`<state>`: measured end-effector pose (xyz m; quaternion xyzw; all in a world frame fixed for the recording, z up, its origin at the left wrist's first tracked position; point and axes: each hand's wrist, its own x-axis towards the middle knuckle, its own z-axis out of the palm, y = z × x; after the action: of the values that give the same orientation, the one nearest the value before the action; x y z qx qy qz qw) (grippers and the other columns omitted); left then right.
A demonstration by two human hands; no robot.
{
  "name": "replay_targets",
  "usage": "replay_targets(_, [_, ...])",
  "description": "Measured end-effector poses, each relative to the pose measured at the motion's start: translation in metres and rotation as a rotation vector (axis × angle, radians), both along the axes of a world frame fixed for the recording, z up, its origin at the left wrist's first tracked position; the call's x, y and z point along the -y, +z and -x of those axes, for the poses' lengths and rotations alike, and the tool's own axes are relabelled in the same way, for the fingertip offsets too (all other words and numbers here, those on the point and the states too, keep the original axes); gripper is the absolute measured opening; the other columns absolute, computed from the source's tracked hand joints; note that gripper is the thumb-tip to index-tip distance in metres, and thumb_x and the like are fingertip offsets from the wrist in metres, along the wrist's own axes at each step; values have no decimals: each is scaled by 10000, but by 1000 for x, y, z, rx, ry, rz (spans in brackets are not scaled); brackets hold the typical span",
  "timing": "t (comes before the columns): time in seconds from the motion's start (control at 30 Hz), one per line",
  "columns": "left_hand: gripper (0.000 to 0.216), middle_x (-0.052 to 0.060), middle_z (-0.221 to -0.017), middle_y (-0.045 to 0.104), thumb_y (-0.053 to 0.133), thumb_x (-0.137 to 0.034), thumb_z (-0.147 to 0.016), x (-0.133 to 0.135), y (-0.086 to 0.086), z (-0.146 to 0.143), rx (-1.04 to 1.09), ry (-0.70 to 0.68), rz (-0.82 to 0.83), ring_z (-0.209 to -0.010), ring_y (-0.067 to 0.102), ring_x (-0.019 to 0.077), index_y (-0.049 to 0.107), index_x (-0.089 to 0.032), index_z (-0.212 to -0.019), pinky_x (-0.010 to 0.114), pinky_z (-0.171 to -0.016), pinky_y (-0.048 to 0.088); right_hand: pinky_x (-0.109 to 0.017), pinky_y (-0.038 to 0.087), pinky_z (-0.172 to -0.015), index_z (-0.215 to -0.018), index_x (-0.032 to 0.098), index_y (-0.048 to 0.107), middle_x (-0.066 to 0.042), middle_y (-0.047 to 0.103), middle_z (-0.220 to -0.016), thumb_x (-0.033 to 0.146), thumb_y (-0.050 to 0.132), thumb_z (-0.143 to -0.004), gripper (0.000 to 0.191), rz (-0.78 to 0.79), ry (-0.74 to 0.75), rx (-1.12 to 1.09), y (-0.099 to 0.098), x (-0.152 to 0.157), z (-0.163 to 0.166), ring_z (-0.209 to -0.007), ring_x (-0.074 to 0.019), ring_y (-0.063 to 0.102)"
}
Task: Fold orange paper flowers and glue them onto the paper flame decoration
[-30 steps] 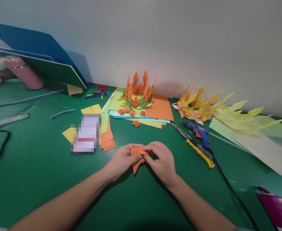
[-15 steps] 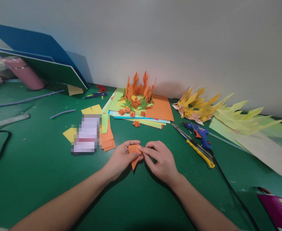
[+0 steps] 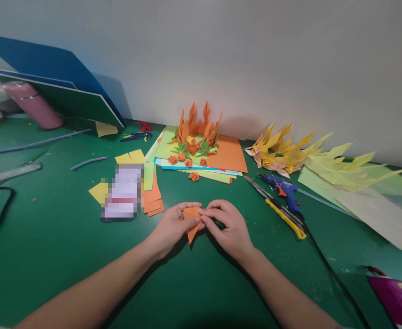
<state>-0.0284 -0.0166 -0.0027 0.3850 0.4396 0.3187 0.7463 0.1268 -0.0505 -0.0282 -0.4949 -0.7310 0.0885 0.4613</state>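
Observation:
A small folded piece of orange paper (image 3: 192, 232) is held up over the green table, its narrow tip pointing down toward me. My left hand (image 3: 174, 226) is closed on it, thumb on top and fingers behind. The fingertips of my right hand (image 3: 229, 228) pinch its right edge, close to the left thumb. Beyond the hands lies a small orange paper flower (image 3: 193, 177). Several more such flowers sit by an orange paper crown (image 3: 197, 132) with green leaves, which stands on a stack of coloured sheets (image 3: 229, 153).
To the right lie a yellow utility knife (image 3: 285, 218), blade out, and a blue glue gun (image 3: 286, 192) with its cord. A yellow paper crown (image 3: 279, 153) is behind them. On the left are a blurred-out phone (image 3: 123, 192), orange paper squares (image 3: 153, 202) and a pink bottle (image 3: 38, 107).
My right thumb and fingers have shifted slightly at the paper's right edge. Both hands keep hold of the folded orange paper in nearly the same place.

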Motion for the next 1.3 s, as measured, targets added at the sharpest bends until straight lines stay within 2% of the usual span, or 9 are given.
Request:
replay_targets(0.3, [443,1,-741,669,793,-240,-579,0,-1,1,-17,-16,-27,-691,608,126,614,-137,-971,265,-715,464,-313,500,-660,-875,224,705,-37,623,-791,205,591,-830,125,16,-14,-57,0,0,1,-733,-163,607])
replay_targets(0.6, [400,43,-859,687,781,-278,-606,0,-6,0,2,10,-51,-866,611,167,631,-137,-948,274,-789,448,-319,504,-671,-861,220,699,-39,622,-792,196,592,-822,116,29,-13,-70,0,0,2,-736,-166,606])
replay_targets(0.73, [447,33,-818,691,777,-296,-606,0,-3,-1,24,-8,-40,-785,631,160,588,-151,-985,281,-742,463,-274,517,-598,-875,209,660,-29,621,-792,184,596,-793,106,155,-11,-218,-1,-1,3,-650,-140,594])
replay_targets(0.83, [415,13,-755,681,755,-297,-632,1,-2,-2,-10,-31,-104,-705,631,142,560,-158,-971,250,-661,459,-240,509,-532,-905,192,622,-25,624,-770,193,588,-779,131,232,-1,-331,-2,-2,3,-572,-118,570])
replay_targets(0.9, [357,-20,-660,647,733,-300,-657,2,-2,-3,-55,-50,-161,-580,586,105,528,-169,-918,204,-537,410,-237,504,-530,-865,188,628,-30,623,-763,204,581,-782,96,233,12,-337,-1,-2,3,-586,-122,573])
replay_targets(1.0, [305,-85,-541,556,683,-325,-708,5,-6,-4,-74,-105,-219,-402,411,46,456,-195,-866,168,-402,260,-239,486,-527,-775,188,645,-36,620,-761,216,595,-785,58,210,27,-320,0,-2,2,-611,-129,569])
replay_targets(1.1, [284,-108,-523,513,649,-329,-736,6,-9,-4,-76,-138,-254,-375,336,33,416,-210,-845,164,-385,208,-250,485,-551,-729,189,639,-38,614,-770,205,612,-776,56,222,49,-362,0,-2,2,-651,-138,575])
replay_targets(1.2, [291,-113,-504,491,635,-346,-741,7,-11,-4,-57,-161,-252,-382,336,40,393,-217,-838,167,-395,214,-278,496,-619,-688,193,608,-36,603,-764,190,614,-765,78,236,84,-429,0,-3,3,-730,-158,590])
replay_targets(1.3, [320,-95,-518,514,645,-382,-720,6,-10,-4,-37,-174,-238,-414,375,52,416,-206,-858,176,-420,246,-293,486,-648,-642,198,568,-20,584,-725,183,608,-757,122,230,107,-461,0,-3,3,-725,-158,578])
